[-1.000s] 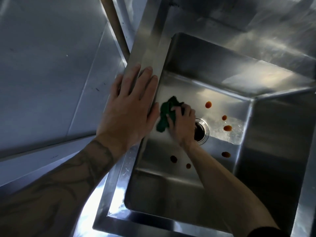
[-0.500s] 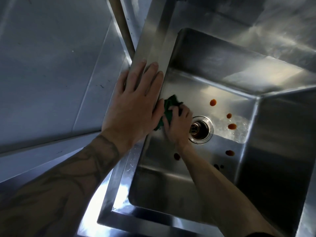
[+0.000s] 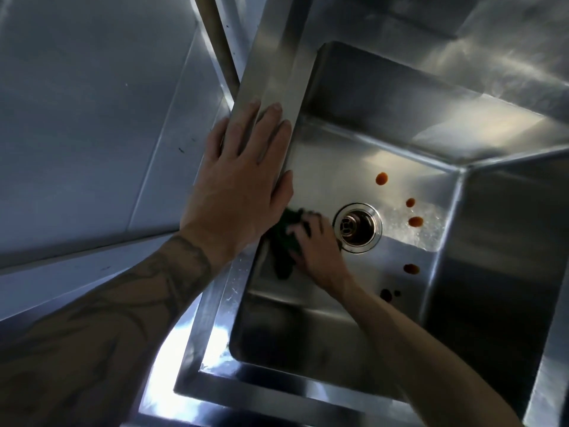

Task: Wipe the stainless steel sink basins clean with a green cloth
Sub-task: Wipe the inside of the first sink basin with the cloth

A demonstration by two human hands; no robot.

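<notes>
Head view: sink with the left hand lying flat on its left rim, fingers straight and slightly spread. Down on the basin floor by the left wall, the right hand grips the green cloth, fingers curled over it, just beside the drain. Brown spots dot the floor beyond the drain.
</notes>
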